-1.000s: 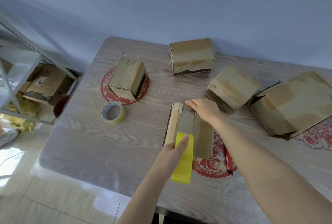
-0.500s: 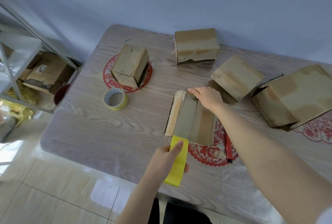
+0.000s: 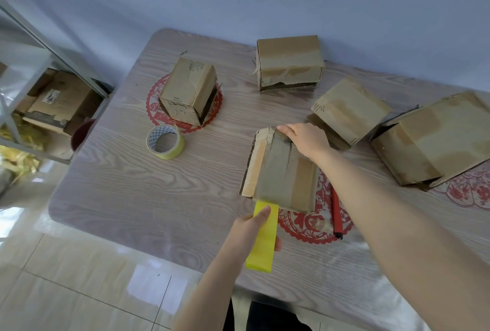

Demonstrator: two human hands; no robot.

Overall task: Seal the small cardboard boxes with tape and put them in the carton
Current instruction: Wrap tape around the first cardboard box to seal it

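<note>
Matt brown corrugated cardboard on the small box (image 3: pixel 281 171), ragged at its torn edges, with glossier brown tape bands across it. The yellow tape strip (image 3: pixel 263 240) looks smooth and slick, the tape roll (image 3: pixel 165 142) likewise. Pale wood-grain tabletop (image 3: pixel 127 176), satin sheen; floor tiles (image 3: pixel 79 291) glossy, reflective.

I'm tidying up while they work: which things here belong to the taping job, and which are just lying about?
In use: box being taped, yellow tape strip, tape roll, three other small boxes, large carton.
Lying about: red pen, red paper-cut mats, shelf.
</note>
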